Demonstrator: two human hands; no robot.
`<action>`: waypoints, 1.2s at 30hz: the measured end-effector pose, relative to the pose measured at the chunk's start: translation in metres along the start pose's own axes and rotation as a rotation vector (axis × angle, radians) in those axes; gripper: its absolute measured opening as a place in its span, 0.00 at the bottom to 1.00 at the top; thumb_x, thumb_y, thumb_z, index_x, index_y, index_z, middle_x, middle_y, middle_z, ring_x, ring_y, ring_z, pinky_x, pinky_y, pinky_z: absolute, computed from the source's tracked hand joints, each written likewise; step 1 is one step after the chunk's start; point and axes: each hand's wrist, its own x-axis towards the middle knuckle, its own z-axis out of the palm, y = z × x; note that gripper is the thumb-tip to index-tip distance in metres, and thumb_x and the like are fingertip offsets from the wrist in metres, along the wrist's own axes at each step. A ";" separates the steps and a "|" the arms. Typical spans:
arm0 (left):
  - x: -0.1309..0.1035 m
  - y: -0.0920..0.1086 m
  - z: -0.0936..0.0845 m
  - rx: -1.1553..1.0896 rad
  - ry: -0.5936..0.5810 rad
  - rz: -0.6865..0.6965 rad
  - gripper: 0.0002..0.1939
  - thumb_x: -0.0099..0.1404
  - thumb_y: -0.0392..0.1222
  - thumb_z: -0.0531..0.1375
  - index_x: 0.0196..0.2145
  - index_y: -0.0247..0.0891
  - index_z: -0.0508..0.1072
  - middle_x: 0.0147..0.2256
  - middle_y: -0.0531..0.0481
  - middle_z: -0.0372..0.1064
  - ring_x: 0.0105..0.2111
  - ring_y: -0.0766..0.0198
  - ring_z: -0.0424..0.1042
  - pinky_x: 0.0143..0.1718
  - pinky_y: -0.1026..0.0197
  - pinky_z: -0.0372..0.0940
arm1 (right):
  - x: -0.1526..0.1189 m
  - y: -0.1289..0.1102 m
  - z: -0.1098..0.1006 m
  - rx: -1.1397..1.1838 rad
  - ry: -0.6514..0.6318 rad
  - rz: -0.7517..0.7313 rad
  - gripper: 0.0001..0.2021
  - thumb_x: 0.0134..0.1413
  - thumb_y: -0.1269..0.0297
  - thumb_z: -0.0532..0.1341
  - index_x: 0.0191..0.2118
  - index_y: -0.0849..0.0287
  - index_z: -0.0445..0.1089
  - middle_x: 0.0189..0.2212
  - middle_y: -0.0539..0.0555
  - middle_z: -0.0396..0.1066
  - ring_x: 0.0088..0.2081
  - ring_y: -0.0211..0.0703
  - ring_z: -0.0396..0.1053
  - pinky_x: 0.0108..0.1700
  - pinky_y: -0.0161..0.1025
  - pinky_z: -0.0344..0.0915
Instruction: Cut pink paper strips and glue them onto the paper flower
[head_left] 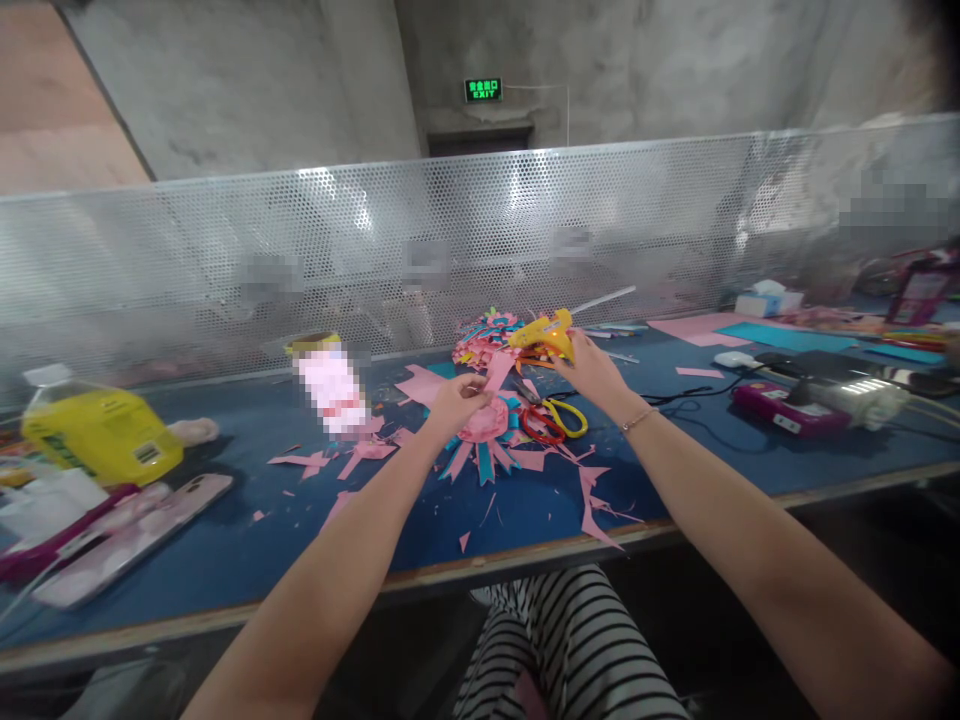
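My right hand (pixel 589 365) is wrapped round the handle of a yellow glue gun (pixel 544 332), with a clear glue stick (pixel 611 297) poking out behind it. The gun's nozzle points left, towards a pink paper strip (pixel 500 370) that my left hand (pixel 459 398) pinches. Just below lies a pink and blue paper rosette (pixel 484 420) with pointed tails. Scissors (pixel 566 418) with red and yellow handles rest to the right of the rosette. Behind the hands is a pile of pink, blue and yellow paper pieces (pixel 480 340).
Pink scraps (pixel 592 500) lie about the blue table (pixel 247 540). At left are a yellow liquid jug (pixel 112 430) and a pink phone (pixel 135 540). A purple power strip (pixel 787 408) with cables and blue paper (pixel 784 337) are at right. A perforated metal screen (pixel 375 230) stands behind.
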 end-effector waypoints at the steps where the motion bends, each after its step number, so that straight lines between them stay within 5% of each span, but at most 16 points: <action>1: 0.000 0.000 0.000 -0.006 -0.004 -0.002 0.10 0.46 0.38 0.60 0.29 0.35 0.68 0.22 0.53 0.68 0.24 0.66 0.69 0.29 0.63 0.63 | 0.000 0.000 0.000 0.005 0.005 0.000 0.21 0.51 0.59 0.51 0.48 0.68 0.57 0.44 0.66 0.65 0.46 0.54 0.64 0.42 0.44 0.62; 20: 0.000 0.001 -0.001 -0.029 -0.002 -0.017 0.08 0.46 0.37 0.59 0.28 0.34 0.68 0.23 0.53 0.67 0.24 0.67 0.68 0.29 0.64 0.63 | 0.000 -0.005 -0.006 0.061 0.092 0.080 0.20 0.50 0.57 0.52 0.45 0.67 0.59 0.40 0.65 0.67 0.44 0.54 0.64 0.43 0.46 0.61; 36: -0.001 0.003 -0.002 -0.031 0.036 0.013 0.09 0.46 0.37 0.60 0.28 0.35 0.68 0.25 0.52 0.67 0.26 0.68 0.68 0.29 0.64 0.64 | 0.001 0.002 0.000 0.056 -0.004 -0.033 0.21 0.51 0.60 0.51 0.49 0.66 0.56 0.44 0.66 0.64 0.45 0.54 0.64 0.41 0.45 0.62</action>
